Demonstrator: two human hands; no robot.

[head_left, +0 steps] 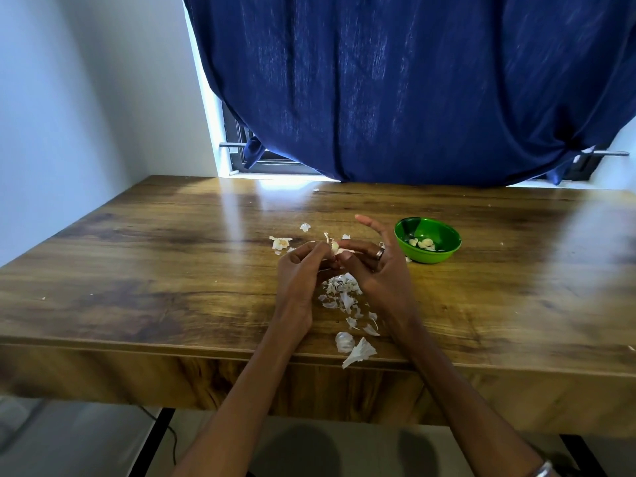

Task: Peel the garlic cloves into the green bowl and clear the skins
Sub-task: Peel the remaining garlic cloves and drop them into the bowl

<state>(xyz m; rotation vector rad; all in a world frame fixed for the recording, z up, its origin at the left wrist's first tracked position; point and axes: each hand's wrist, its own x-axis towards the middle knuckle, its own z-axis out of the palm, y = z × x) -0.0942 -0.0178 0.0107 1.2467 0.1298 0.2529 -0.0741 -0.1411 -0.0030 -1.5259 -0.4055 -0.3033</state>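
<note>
A garlic clove (333, 247) with loose skin curling off it is held above the wooden table (155, 263), pinched between both hands. My left hand (300, 274) grips it from the left with curled fingers. My right hand (375, 266) pinches it from the right with thumb and a finger, its other fingers spread upward. The green bowl (444, 254) stands just right of my right hand and holds several peeled cloves (422, 243). A heap of white skins (342, 292) lies under my hands.
More skin pieces trail toward the table's near edge, with a large piece (359, 352) and a rounded one (344, 341) right at the edge. Scraps (281, 242) also lie beyond my hands. A blue curtain (413, 87) hangs behind the table.
</note>
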